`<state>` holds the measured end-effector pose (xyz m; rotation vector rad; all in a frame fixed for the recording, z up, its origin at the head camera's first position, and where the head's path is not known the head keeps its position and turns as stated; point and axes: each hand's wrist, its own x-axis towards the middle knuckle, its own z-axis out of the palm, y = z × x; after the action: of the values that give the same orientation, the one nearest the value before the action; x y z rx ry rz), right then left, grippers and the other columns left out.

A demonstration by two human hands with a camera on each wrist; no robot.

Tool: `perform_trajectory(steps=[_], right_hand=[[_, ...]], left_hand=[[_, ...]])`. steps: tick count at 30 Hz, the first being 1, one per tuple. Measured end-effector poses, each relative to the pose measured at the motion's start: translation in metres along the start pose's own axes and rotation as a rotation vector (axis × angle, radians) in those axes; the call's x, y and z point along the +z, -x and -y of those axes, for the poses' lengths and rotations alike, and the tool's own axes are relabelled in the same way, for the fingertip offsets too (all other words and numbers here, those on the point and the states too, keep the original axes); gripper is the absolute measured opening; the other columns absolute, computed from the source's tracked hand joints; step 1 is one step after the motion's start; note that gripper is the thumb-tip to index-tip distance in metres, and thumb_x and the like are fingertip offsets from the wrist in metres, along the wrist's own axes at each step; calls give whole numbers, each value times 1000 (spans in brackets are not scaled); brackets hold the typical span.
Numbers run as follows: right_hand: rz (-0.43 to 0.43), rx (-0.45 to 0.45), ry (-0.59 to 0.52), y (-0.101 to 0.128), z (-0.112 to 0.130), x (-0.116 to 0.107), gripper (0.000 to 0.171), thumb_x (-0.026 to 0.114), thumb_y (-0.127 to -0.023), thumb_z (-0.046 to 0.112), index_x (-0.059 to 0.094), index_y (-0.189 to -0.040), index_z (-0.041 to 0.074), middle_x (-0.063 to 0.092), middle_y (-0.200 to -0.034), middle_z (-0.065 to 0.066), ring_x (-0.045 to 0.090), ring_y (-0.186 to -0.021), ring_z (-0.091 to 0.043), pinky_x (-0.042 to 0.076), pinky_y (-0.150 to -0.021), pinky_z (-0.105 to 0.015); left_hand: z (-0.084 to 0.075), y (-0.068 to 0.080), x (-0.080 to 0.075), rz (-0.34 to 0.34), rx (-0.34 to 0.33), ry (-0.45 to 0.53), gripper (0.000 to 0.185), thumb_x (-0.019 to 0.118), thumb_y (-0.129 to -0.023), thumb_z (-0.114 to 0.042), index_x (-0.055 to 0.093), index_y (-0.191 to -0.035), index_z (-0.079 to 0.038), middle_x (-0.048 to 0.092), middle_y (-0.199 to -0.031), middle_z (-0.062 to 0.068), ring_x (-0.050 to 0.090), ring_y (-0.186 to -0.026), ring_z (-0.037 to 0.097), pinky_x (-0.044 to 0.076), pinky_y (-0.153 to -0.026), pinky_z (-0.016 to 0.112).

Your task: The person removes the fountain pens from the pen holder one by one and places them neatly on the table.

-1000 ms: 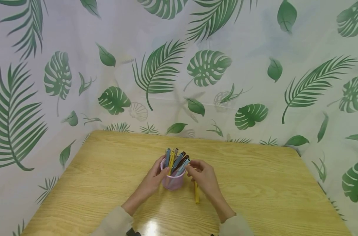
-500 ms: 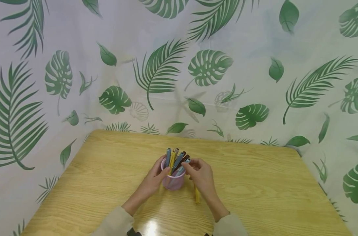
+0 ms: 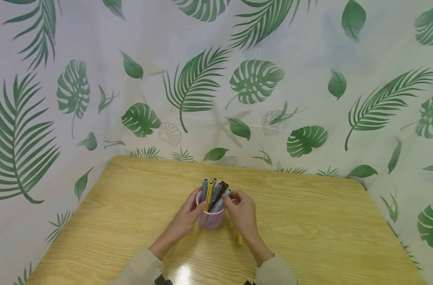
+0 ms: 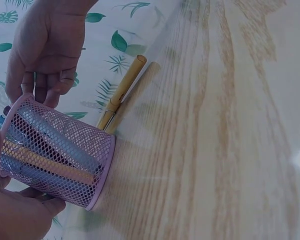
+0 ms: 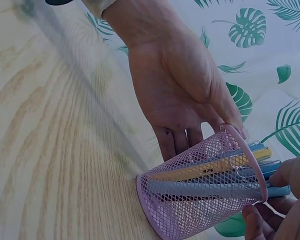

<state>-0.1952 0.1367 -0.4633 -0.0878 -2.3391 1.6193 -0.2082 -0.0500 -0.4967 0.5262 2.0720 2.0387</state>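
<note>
Pink wire mesh forms the pen cup (image 3: 210, 217), which from the head camera stands upright near the middle of the wooden table (image 3: 309, 237), directly ahead of the person and between both hands. The left hand (image 3: 185, 215) curls against the cup's left side with its thumb at the rim, while the right hand (image 3: 242, 213) reaches in from the right, its fingertips pinching the top of a light blue pen (image 3: 221, 201) that leans rightward among the other pens (image 3: 210, 190) standing in the cup. A yellow pen (image 3: 239, 239) lies flat on the table just behind the right hand, mostly hidden by it, its long axis running toward the person. From the left wrist camera the cup (image 4: 55, 152) shows its mesh wall and the pens' shafts running along its length; the yellow pen (image 4: 124, 89) lies just beside the base, apart from the right hand (image 4: 47, 45), whose fingers hang at the rim. From the right wrist camera the left hand (image 5: 182, 90) wraps its fingers behind the cup (image 5: 202, 187), and the right hand's fingertips (image 5: 285, 177) hold the blue pen's end at the mouth, so the right hand is nearer both pens.
</note>
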Motion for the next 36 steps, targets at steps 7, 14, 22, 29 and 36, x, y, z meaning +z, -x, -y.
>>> perform_trajectory(steps=[7,14,22,29,36], right_hand=[[-69,-11,2,-4,5,-6,19,72,-95,12,75,-103,-4,74,-91,-13,65,-79,-17,53,-63,-21],[-95,-16,-133,-10,13,-21,21,68,-100,14,72,-107,-6,72,-96,-18,69,-88,-29,59,-64,-22],[-43,6,-272,-15,15,-38,25,64,-104,14,68,-113,-9,71,-111,-22,71,-90,-18,62,-79,-27],[-19,37,-332,-21,14,-53,24,63,-105,14,66,-115,-8,73,-109,-20,73,-92,-20,62,-85,-33],[-3,52,-372,-22,12,-74,35,60,-107,24,61,-121,-8,72,-110,-15,74,-96,-19,61,-91,-35]], left_hand=[[-1,-1,0,-14,-16,-23,60,50,-111,-22,25,-164,-9,26,-166,24,28,-151,40,24,-123,51],[-1,-2,0,-21,-11,-30,61,52,-110,-22,25,-163,-8,26,-166,24,28,-151,39,23,-123,51],[-1,0,0,-18,-20,-31,63,52,-110,-24,23,-164,-8,24,-166,24,26,-152,40,22,-123,52],[-1,0,0,-13,-19,-23,63,52,-110,-25,23,-164,-9,23,-167,24,26,-152,41,21,-123,53],[1,0,-1,-5,-19,-31,64,51,-111,-27,22,-164,-8,22,-166,25,27,-151,43,22,-123,55]])
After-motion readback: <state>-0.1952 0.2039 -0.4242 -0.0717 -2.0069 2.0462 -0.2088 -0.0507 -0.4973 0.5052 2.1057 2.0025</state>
